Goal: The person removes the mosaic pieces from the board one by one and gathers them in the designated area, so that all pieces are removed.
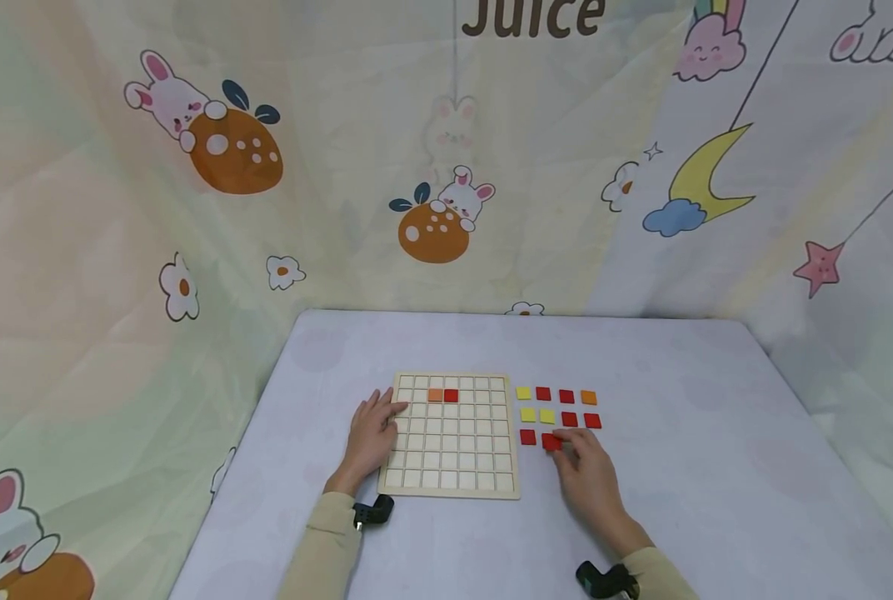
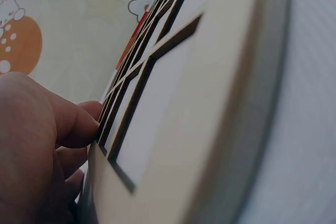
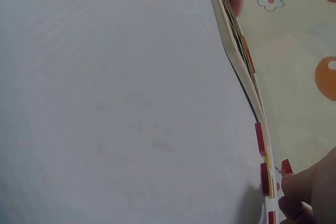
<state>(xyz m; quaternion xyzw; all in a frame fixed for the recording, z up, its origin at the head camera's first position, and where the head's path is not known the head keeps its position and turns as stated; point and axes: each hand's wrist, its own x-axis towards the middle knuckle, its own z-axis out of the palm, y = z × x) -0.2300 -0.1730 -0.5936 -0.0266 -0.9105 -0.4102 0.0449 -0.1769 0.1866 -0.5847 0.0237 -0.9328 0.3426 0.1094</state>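
A wooden grid board (image 1: 450, 497) with square cells lies on the table. In its second row an orange tile (image 1: 435, 395) sits beside a red tile (image 1: 451, 396). My left hand (image 1: 372, 429) rests at the board's left edge, fingers extended, fingertips touching the frame; the left wrist view shows the thumb (image 2: 76, 124) right at the grid's edge. Right of the board, my right hand (image 1: 587, 475) pinches a red square tile (image 1: 551, 442) between thumb and fingertips. That tile (image 3: 286, 166) appears tilted in the right wrist view.
Loose tiles lie in rows right of the board: several red ones (image 1: 569, 419), some yellow (image 1: 527, 415) and one orange (image 1: 589, 397). A white cloth (image 1: 716, 467) covers the table. Behind hangs a printed curtain (image 1: 341, 167). Each wrist wears a black camera (image 1: 374, 510).
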